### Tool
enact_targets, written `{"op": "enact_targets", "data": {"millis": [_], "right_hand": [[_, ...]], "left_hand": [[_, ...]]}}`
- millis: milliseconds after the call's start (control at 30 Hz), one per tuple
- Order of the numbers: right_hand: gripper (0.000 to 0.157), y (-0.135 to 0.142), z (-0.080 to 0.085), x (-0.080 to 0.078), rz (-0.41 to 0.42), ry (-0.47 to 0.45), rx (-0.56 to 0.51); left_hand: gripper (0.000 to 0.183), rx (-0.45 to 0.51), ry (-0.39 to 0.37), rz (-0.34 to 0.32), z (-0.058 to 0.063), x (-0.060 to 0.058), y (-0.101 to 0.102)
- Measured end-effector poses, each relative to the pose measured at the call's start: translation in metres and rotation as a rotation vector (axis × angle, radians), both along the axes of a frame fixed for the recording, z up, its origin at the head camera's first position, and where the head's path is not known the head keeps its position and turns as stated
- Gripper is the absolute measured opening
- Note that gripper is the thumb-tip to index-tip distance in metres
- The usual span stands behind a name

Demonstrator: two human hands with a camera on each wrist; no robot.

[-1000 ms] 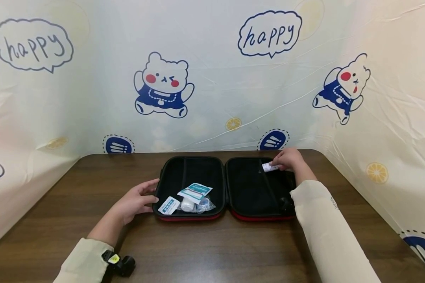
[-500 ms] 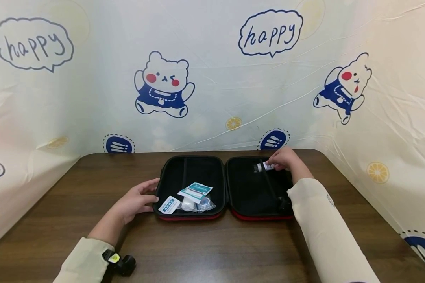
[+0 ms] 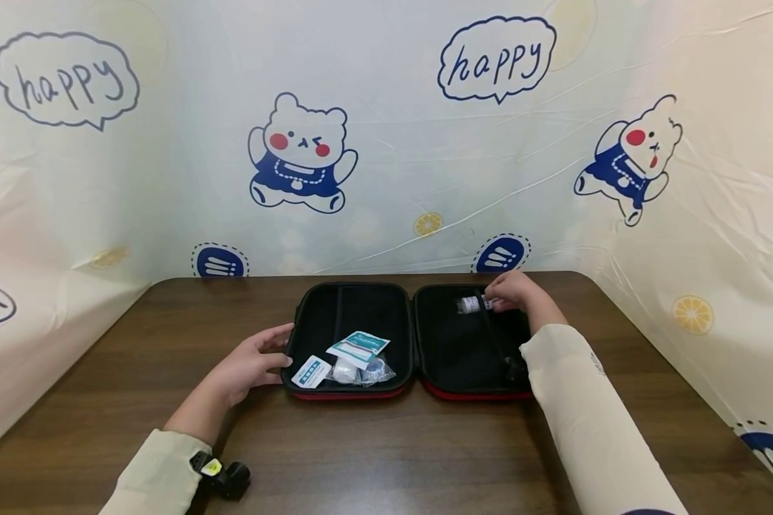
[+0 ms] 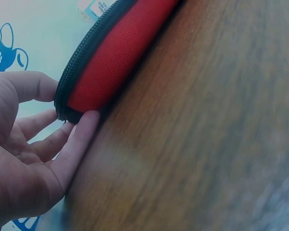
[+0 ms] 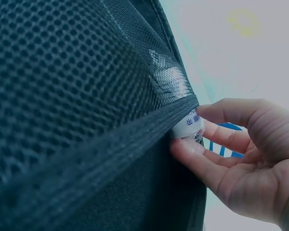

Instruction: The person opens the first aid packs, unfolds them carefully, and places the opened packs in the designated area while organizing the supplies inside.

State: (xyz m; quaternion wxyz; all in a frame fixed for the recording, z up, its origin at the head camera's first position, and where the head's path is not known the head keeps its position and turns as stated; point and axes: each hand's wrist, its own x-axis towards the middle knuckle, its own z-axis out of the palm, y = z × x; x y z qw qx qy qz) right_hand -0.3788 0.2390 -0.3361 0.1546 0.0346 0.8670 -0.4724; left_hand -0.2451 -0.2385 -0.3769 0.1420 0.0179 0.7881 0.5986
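A black zippered case (image 3: 373, 300) with red sides (image 4: 120, 57) lies spread open on the table. At its left end, my left hand (image 3: 248, 368) holds the rim, thumb against the red side and fingers at the zipper edge. In the right half, my right hand (image 3: 517, 292) pinches the end of a small white bandage roll (image 5: 187, 127) in clear, printed wrap. Most of the roll sits behind the mesh pocket (image 5: 62, 72), under its elastic band (image 5: 111, 144); the thumb and fingertips are at the end outside the band.
In the case's left half lie a teal-and-white packet (image 3: 359, 347), a white card-like packet (image 3: 310, 373) and clear-wrapped white and bluish items (image 3: 361, 372). The brown wooden table (image 3: 361, 458) extends in front. A printed curtain (image 3: 386, 143) stands behind.
My right hand has moved slightly left, sliding the bandage roll leftward under the band into the mesh pocket. The left hand stays at the case's rim.
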Motion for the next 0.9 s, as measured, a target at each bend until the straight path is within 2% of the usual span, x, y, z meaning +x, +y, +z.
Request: {"op": "enact_targets", "data": {"millis": [200,467,667,900], "right_hand": [[0.027,-0.002,0.002,0.001,0.004,0.04,0.051],[0.035,-0.003,0.0,0.001,-0.026,-0.028,-0.075],[0.043,-0.007,-0.005,0.0,0.024,-0.005,-0.13],[0.044,-0.014,-0.005,0.001,0.051,0.02,-0.064]], "left_hand": [[0.069,-0.003,-0.002,-0.002,0.0,-0.001,0.001],[0.069,0.003,-0.007,0.002,0.0,-0.001,0.0],[0.069,0.003,-0.007,0.011,0.0,-0.001,-0.001],[0.068,0.018,-0.001,0.014,-0.001,-0.002,0.001]]}}
